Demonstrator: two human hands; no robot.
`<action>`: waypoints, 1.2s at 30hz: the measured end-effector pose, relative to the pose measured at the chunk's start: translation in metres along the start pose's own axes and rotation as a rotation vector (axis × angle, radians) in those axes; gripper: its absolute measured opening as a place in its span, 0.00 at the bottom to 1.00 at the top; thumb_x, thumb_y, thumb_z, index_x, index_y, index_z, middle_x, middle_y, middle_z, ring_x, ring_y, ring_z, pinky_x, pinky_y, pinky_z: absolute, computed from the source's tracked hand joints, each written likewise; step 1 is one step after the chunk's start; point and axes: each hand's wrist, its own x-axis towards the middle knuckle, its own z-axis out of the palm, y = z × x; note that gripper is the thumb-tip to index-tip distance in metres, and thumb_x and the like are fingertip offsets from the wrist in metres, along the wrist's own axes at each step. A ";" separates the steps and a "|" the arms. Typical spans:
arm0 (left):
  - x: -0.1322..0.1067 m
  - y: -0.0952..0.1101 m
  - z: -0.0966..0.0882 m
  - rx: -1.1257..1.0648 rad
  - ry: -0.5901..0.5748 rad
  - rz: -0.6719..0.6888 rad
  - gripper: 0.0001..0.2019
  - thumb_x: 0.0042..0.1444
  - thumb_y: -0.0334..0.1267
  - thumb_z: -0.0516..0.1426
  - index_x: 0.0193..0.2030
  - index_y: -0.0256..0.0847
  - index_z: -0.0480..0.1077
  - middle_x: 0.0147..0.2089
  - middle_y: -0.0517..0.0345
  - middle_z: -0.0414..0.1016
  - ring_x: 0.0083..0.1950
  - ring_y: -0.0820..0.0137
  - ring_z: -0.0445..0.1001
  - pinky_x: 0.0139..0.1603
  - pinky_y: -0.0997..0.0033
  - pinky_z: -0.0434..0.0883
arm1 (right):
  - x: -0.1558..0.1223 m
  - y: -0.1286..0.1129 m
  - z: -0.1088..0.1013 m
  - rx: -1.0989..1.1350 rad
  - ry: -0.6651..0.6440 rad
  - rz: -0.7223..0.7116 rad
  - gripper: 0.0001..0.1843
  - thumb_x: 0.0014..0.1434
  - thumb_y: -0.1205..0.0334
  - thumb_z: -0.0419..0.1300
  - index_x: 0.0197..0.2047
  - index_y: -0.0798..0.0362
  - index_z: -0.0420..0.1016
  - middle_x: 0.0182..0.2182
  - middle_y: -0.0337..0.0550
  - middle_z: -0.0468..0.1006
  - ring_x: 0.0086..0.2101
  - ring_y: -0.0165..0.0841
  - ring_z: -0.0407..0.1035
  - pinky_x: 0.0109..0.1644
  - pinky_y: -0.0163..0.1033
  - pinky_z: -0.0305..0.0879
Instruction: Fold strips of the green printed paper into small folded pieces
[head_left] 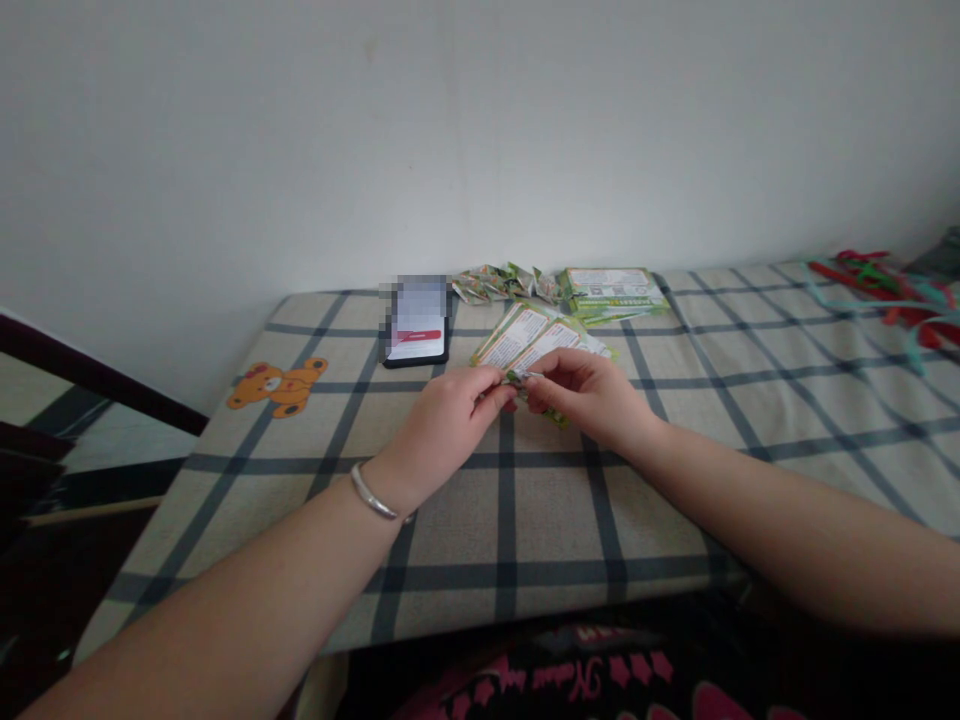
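A small green-and-white printed piece point(515, 378) of thin sheet material is located between the fingertips of the bare left hand point(451, 412) and bare right hand point(592, 398). Both hands pinch it, one from each side; neither is nearer. Its long axis (mostly covered by fingers) cannot be determined. Flat, rectangular green-and-white printed cards point(517, 335) lie fanned just beyond the grip.

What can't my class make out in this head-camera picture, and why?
All in the head view:
Small green-and-white item: mostly covered by the left hand and right hand.
Fanned printed cards: text too small to read; lower parts partly behind the hands.
Smartphone: upper screen pixelated.
Dark item: cut off by the right edge.
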 end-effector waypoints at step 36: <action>0.001 -0.004 0.000 -0.119 -0.041 -0.054 0.15 0.65 0.41 0.50 0.29 0.38 0.68 0.25 0.62 0.69 0.27 0.72 0.67 0.28 0.72 0.58 | -0.001 -0.002 -0.005 -0.423 -0.058 -0.034 0.10 0.60 0.59 0.58 0.28 0.53 0.69 0.25 0.38 0.76 0.26 0.27 0.67 0.31 0.34 0.60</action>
